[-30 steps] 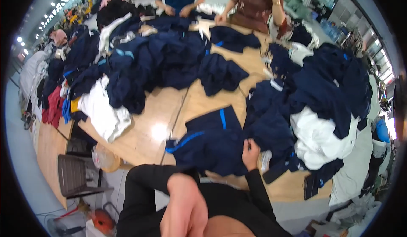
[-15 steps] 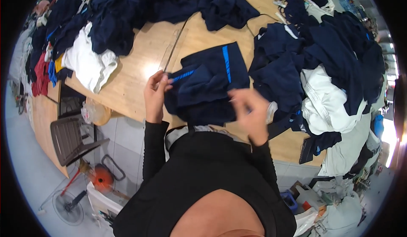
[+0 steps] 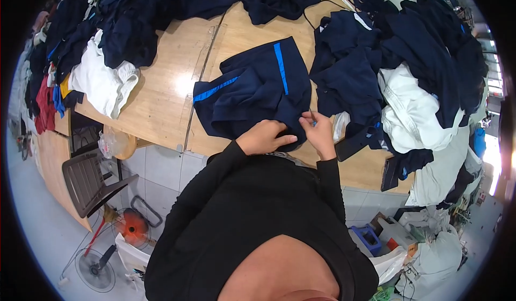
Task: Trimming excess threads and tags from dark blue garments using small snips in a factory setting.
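Observation:
Navy shorts (image 3: 252,94) with bright blue side stripes lie spread on the wooden table in front of me. My left hand (image 3: 263,138) is on their near edge, fingers curled onto the cloth and thumb stretched to the right. Just right of it, my right hand (image 3: 321,132) is closed in a pinch by the near right corner of the shorts. A small bluish speck shows at its fingertips, too small to name. The cloth between the two hands is bunched.
Heaped navy garments (image 3: 349,69) and a white garment (image 3: 411,112) lie to the right. More navy clothes (image 3: 129,32) and a white piece (image 3: 99,83) cover the far left. Below the table's left side stand a brown chair (image 3: 86,185) and a fan (image 3: 95,268).
My left hand has left the striped left edge and come right to the near edge. My right hand has lowered to the shorts' near right corner. The shorts have shifted slightly left.

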The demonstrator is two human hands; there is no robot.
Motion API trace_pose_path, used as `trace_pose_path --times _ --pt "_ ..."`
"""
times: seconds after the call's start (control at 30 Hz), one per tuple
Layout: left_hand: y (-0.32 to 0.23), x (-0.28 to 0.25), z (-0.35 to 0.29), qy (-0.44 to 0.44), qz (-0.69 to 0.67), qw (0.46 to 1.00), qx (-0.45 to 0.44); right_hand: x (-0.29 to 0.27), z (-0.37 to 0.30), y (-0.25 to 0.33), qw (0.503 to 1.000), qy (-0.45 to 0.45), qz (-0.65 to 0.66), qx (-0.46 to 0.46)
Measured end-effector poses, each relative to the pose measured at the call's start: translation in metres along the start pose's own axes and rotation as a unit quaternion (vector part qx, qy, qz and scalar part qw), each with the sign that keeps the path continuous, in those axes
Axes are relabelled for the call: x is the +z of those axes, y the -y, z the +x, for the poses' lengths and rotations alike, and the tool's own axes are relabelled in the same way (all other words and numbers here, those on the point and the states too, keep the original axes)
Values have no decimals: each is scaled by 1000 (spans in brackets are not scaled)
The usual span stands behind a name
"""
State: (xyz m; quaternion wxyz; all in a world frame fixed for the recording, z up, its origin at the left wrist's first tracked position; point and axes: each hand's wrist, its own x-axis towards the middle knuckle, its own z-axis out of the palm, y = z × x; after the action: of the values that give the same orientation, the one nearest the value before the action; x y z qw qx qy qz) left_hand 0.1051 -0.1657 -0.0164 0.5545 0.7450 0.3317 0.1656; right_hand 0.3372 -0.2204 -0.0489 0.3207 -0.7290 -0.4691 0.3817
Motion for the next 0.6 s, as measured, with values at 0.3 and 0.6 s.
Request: trace_pose_path --times 0.3,0.6 --pt "-53 -37 -11 -247 -423 872 9 -11 -18 120 978 92 174 -70" --pt "-78 -70 -55 -219 -430 876 23 -24 6 95 978 -17 187 -89"
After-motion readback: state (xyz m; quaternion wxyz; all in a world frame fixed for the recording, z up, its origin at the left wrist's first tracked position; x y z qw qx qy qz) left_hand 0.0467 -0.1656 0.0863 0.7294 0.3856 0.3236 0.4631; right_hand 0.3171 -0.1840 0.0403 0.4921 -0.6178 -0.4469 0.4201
